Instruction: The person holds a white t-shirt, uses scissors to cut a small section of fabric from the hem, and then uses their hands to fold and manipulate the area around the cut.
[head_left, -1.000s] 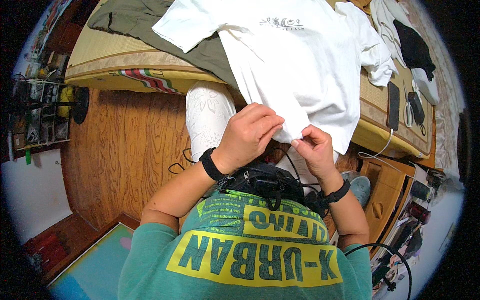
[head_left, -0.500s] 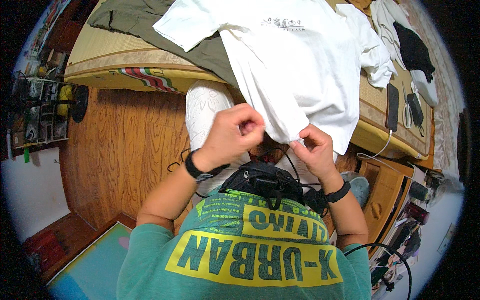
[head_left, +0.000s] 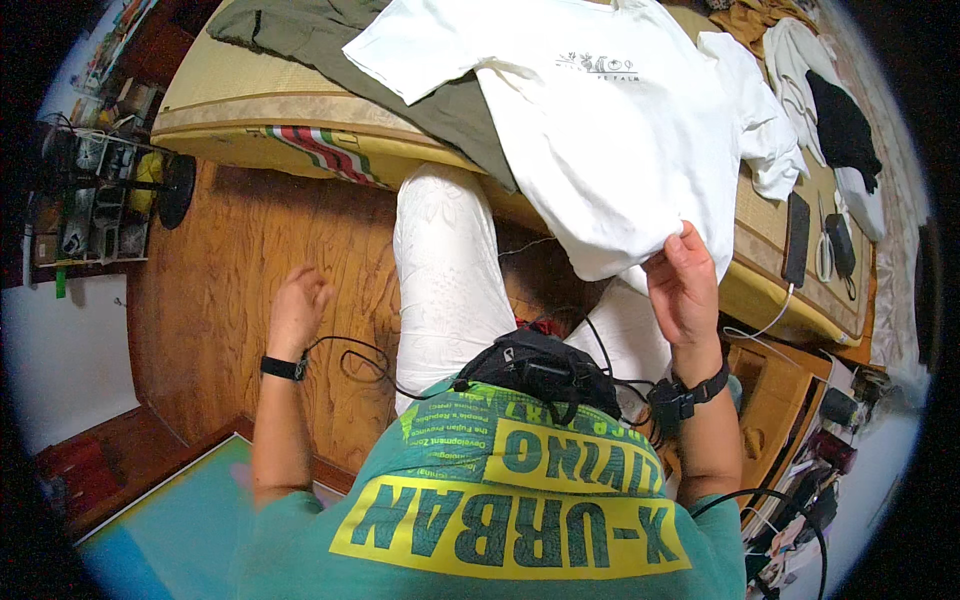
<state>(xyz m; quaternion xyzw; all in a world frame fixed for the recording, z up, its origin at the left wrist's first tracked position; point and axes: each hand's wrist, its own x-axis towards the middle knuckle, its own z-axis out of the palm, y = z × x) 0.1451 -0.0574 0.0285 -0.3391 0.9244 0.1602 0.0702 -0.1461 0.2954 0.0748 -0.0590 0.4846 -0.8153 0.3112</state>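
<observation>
A white T-shirt (head_left: 620, 150) with a small dark print on its chest lies over the edge of the bed, its lower part hanging toward me. My right hand (head_left: 690, 295) pinches the shirt's hem between thumb and fingers. Off to the left, above the wooden floor, my left hand (head_left: 300, 308) is apart from the shirt; its fingers are loosely bent and apart, with nothing visible in them. Under the shirt, olive-green trousers or similar cloth (head_left: 425, 115) is spread on the bed.
The bed (head_left: 240, 85) has a woven mat. On its right lie a black power bank or phone (head_left: 796, 240) with a white cable, scissors (head_left: 824, 255), and white and black clothes (head_left: 840, 130). A black waist bag (head_left: 545, 365) with cables sits at my lap. A shelf rack (head_left: 95, 200) stands left.
My left hand has moved away from the shirt's hem, out to the left and down over the floor. My right hand keeps hold of the hem and has shifted right.
</observation>
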